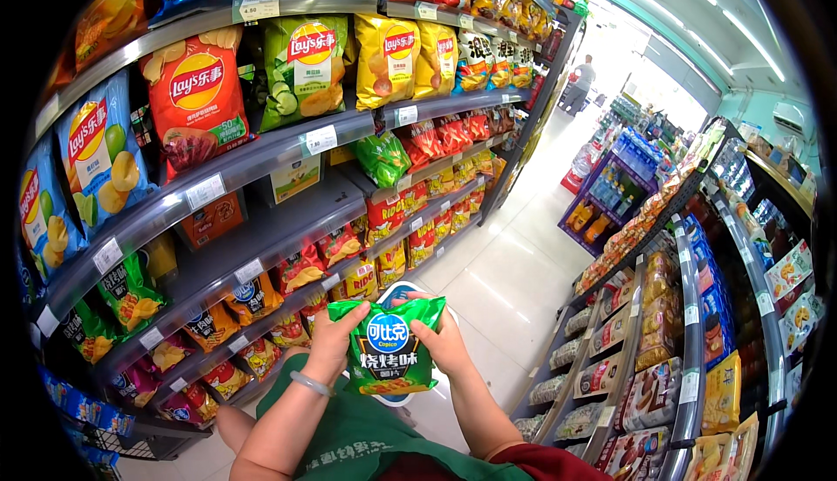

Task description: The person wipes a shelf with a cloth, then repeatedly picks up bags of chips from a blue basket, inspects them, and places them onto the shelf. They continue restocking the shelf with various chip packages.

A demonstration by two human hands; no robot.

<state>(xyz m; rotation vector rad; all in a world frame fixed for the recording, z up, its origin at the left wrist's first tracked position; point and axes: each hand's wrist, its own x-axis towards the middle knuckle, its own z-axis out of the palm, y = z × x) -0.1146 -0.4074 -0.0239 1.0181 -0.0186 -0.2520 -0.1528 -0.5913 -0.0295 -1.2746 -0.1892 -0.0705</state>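
A green Copico potato chip bag (392, 349) is held upright in front of me, its printed face turned up to the camera. My left hand (335, 337) grips its left edge, thumb on the front. On the opposite edge my right hand (441, 337) pinches the upper corner, with some fingers behind the bag. Beneath the bag, a white and blue basket (400, 290) shows in part; what it holds is hidden. To the left, a grey shelf tier (294, 219) has a bare stretch, with matching green chip bags (131, 291) at its far left.
Lay's chip bags (196, 98) line the upper left shelves, and Ridg-type red and yellow snack bags (386, 216) fill lower tiers. Right of the tiled aisle (484, 285) stands another shelf of packaged snacks (654, 389). Beyond are a purple drinks rack (605, 186) and a distant person (579, 85).
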